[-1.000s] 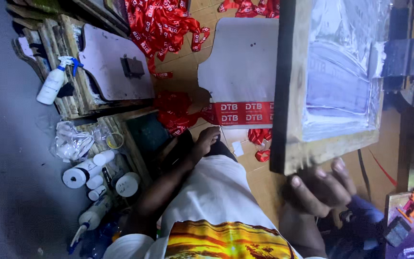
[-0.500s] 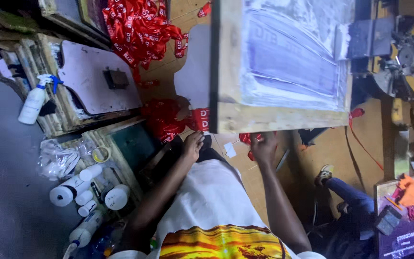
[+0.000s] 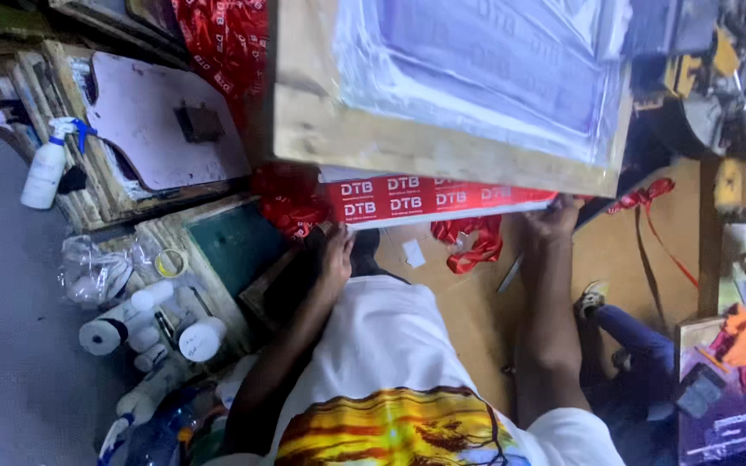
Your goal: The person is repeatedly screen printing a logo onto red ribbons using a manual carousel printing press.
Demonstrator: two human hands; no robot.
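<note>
Hands (image 3: 335, 252) (image 3: 553, 217) on red ribbons (image 3: 425, 200), wooden frame (image 3: 442, 147) above

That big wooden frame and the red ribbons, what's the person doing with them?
A person in a white shirt stands at a screen-printing table. A wooden screen frame hangs tilted above a flat row of red ribbons with white print. The left hand rests at the left end of the ribbons, and the right hand touches the right end, just under the frame's corner. More loose red ribbon lies on the brown table. A white spray bottle sits off to the left.
</note>
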